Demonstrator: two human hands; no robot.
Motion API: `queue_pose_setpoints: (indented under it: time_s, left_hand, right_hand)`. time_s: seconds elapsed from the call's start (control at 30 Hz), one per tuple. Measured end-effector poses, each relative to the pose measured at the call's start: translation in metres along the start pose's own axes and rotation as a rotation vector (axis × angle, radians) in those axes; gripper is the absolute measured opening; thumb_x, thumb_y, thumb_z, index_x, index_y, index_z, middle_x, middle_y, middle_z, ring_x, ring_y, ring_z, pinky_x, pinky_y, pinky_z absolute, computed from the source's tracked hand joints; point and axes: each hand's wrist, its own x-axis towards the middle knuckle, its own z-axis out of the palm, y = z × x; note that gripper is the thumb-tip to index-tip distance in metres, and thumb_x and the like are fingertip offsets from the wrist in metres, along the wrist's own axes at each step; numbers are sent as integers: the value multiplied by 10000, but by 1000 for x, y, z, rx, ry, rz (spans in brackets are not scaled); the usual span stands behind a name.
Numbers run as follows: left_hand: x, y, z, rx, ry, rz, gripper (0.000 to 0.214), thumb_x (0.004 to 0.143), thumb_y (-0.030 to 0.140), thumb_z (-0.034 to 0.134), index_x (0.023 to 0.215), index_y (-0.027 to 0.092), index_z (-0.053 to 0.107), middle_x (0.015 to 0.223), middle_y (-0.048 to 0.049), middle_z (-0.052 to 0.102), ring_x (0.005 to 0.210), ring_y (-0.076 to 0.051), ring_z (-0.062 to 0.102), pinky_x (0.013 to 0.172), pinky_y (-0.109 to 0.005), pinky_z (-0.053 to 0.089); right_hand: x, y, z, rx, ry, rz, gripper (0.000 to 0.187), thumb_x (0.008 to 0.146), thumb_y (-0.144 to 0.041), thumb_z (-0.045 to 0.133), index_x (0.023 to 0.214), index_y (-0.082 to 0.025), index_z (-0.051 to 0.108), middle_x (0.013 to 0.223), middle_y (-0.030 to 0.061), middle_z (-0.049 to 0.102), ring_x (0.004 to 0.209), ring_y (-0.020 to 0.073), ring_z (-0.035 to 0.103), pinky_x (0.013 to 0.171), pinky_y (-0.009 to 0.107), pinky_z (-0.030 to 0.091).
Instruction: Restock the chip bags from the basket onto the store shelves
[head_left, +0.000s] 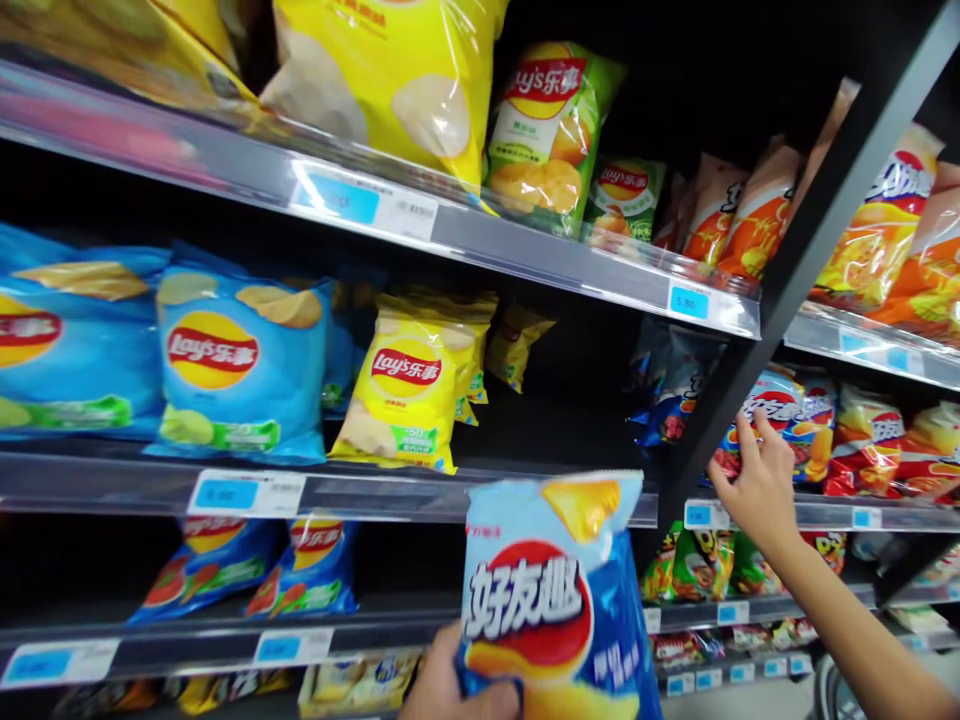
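Note:
My left hand point(450, 685) is at the bottom middle, its fingers wrapped round the lower edge of a blue and white chip bag point(555, 600) with a red oval label, held upright in front of the shelves. My right hand point(754, 480) reaches out to the right, fingers spread and touching a blue and red chip bag point(780, 410) that stands on the middle shelf beyond the black upright post point(795, 260).
Store shelves with clear price rails hold many chip bags: blue bags point(236, 365) at the left, a yellow bag point(405, 395) in the middle, green point(547, 130) and orange bags point(877, 225) on the top shelf. Lower shelves carry more small packs.

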Motion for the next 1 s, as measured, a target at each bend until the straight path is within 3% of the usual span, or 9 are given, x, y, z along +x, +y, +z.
queue_pose_setpoints:
  time_s: [0.07,0.23,0.33,0.43,0.57,0.63,0.77,0.9,1.0]
  left_hand:
    - [-9,35,32,20,47,142,923,507,523,982,1304,211,636,984,-101,765,1120,-435,672,850,-459,590]
    - [-22,132,132,-70,-46,196,476,776,389,841,1184,188,700,1070,-80,755,1016,-307,719,857,-352,597]
    - [-16,169,176,-98,-54,173,247,912,275,696,1108,127,715,1024,-103,755,906,-241,734,820,-312,603]
    - [9,195,203,-47,88,230,194,980,234,596,1064,97,706,987,-117,755,795,-189,728,748,-286,602]
    - [60,226,218,83,325,427,110,919,199,701,945,94,683,822,-65,731,598,-118,653,610,-221,540]
    - [87,241,221,156,388,495,109,875,171,743,910,93,676,733,-49,706,560,-127,631,615,-245,544]
    - [132,255,220,355,408,603,166,775,95,812,896,86,698,721,-58,710,654,-175,672,736,-329,589]
    - [173,259,216,540,335,679,257,785,188,849,990,105,716,909,-74,746,853,-189,709,874,-378,596]
    - [202,267,213,661,326,652,174,875,247,780,929,105,696,874,-55,718,814,-171,691,830,-363,597]
  right_hand:
    - [-1,-4,-1,-15,-6,10,710,1002,-370,566,1619,-157,287,1589,264,375,1396,438,446,1106,655,397]
    - [-2,-16,-7,-42,-59,92,633,1035,-364,504,1592,-119,330,1591,284,373,1434,428,416,1117,684,368]
    - [2,-18,-14,-3,-129,143,591,1038,-358,491,1572,-137,367,1603,264,370,1459,410,396,1136,715,325]
    - [5,-18,-28,124,-72,214,579,1028,-382,512,1552,-162,400,1623,253,338,1476,420,370,1133,749,301]
    - [-14,-22,-66,346,272,320,621,1002,-384,591,1555,-172,405,1557,240,445,1450,393,423,1152,657,366]
    - [-41,-28,-86,405,346,366,590,995,-348,607,1540,-197,440,1481,202,538,1388,368,504,1154,629,386]
    - [-116,-38,-102,436,299,436,496,985,-344,610,1461,-227,536,1348,146,639,1260,355,605,1159,638,385]
    - [-193,-35,-86,426,125,529,431,1000,-412,554,1391,-231,560,1288,126,679,1194,367,643,1125,630,435]
    - [-242,-28,-72,386,6,535,394,987,-416,561,1347,-254,568,1243,117,710,1099,368,693,1034,586,527]
